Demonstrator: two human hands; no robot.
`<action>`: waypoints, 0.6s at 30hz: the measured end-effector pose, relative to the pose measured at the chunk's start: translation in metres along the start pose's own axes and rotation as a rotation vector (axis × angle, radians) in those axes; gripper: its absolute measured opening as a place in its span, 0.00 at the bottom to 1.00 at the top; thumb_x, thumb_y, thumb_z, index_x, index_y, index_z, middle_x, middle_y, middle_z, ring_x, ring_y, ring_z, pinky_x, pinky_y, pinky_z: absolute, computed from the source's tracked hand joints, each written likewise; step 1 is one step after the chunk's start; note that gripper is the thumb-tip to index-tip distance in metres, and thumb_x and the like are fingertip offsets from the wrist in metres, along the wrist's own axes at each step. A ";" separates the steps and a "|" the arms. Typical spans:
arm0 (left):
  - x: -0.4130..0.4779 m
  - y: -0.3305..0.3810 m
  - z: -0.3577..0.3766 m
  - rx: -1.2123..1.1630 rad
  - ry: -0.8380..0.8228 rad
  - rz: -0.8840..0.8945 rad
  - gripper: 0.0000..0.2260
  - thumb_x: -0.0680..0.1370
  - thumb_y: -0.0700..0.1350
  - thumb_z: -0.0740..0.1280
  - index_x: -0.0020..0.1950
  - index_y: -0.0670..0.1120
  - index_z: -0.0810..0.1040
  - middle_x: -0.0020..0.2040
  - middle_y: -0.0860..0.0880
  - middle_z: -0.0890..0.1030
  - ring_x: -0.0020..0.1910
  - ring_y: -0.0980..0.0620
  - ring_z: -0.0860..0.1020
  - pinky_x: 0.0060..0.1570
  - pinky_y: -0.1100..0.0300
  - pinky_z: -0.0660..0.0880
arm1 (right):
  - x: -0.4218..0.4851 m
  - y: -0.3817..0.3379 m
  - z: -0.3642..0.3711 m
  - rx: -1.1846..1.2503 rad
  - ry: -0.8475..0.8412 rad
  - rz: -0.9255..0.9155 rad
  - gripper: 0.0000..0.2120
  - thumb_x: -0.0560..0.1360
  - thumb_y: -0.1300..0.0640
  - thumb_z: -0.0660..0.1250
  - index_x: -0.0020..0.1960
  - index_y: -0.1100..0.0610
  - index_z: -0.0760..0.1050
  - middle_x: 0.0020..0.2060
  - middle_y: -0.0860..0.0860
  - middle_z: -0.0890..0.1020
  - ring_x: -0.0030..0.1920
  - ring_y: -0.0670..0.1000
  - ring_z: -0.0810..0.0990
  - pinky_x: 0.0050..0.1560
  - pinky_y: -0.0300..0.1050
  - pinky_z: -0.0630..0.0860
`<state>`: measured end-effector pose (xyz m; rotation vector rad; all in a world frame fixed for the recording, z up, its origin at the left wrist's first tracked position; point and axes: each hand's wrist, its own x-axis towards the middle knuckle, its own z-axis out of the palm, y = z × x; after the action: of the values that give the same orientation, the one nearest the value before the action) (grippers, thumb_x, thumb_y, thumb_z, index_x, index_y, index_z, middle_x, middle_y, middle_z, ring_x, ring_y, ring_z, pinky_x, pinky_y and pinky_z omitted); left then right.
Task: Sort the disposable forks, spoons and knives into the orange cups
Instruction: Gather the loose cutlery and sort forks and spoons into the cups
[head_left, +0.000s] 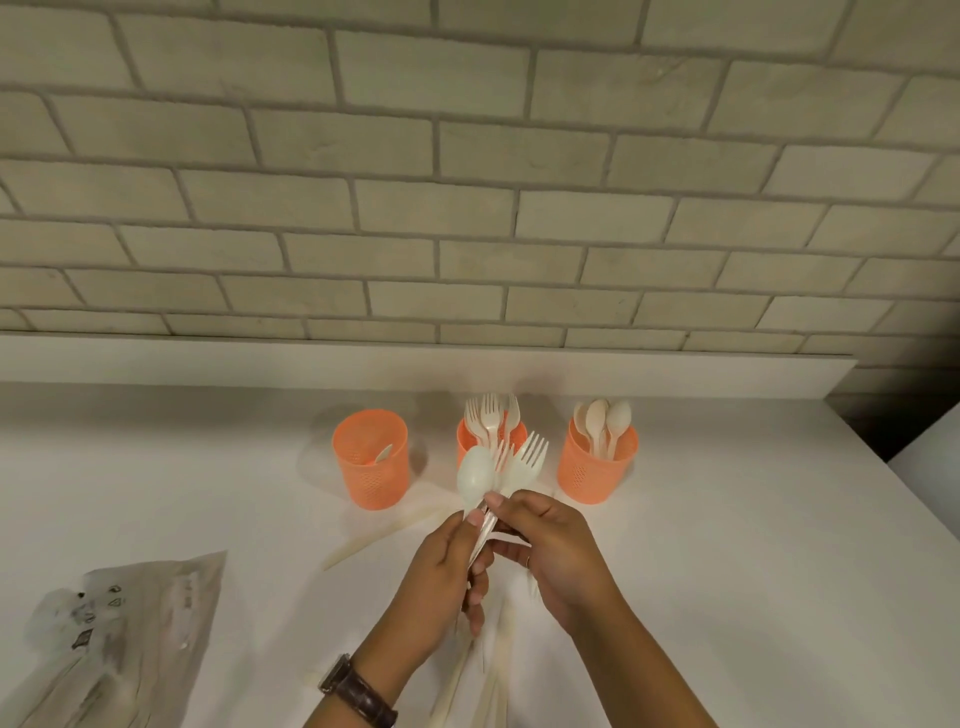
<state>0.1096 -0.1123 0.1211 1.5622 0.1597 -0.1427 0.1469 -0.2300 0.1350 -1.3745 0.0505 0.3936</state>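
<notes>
Three orange mesh cups stand in a row near the wall. The left cup (370, 462) has one cutlery tip showing inside. Several forks fill the middle cup (467, 441), and the right cup (596, 470) holds several spoons. In front of the middle cup, my left hand (448, 577) grips a bundle of white cutlery by the handles; a spoon (475, 477) and forks (527, 460) stick up from it. My right hand (553, 545) pinches the same bundle at the necks. Loose cutlery pieces (374, 540) lie on the white counter (727, 571), more beneath my hands.
Crumpled clear plastic packaging (119, 634) lies at the near left. A brick wall (467, 208) with a white ledge rises behind the cups. The counter ends at a corner on the right, by a dark gap (883, 421).
</notes>
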 end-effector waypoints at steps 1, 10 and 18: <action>0.001 -0.001 -0.001 -0.011 0.022 0.006 0.16 0.82 0.51 0.52 0.51 0.40 0.72 0.30 0.48 0.68 0.23 0.52 0.68 0.22 0.59 0.71 | -0.001 -0.001 0.000 -0.002 0.019 -0.009 0.07 0.73 0.57 0.70 0.39 0.59 0.82 0.39 0.55 0.84 0.43 0.53 0.82 0.52 0.47 0.77; 0.012 -0.011 -0.021 0.188 0.321 0.170 0.13 0.81 0.48 0.52 0.45 0.53 0.76 0.46 0.50 0.75 0.49 0.59 0.73 0.48 0.73 0.66 | 0.013 -0.015 -0.010 0.007 0.225 -0.118 0.02 0.71 0.63 0.72 0.40 0.58 0.81 0.29 0.49 0.81 0.32 0.48 0.78 0.32 0.39 0.75; 0.007 -0.012 -0.044 0.142 0.342 0.158 0.15 0.76 0.41 0.67 0.31 0.38 0.68 0.47 0.62 0.82 0.41 0.64 0.78 0.37 0.69 0.73 | 0.103 -0.044 -0.015 -0.372 0.335 -0.395 0.04 0.71 0.65 0.71 0.42 0.57 0.81 0.35 0.51 0.83 0.34 0.44 0.80 0.40 0.43 0.78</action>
<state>0.1140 -0.0678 0.1078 1.7251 0.2982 0.2446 0.2587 -0.2255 0.1461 -1.7626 -0.0209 -0.1711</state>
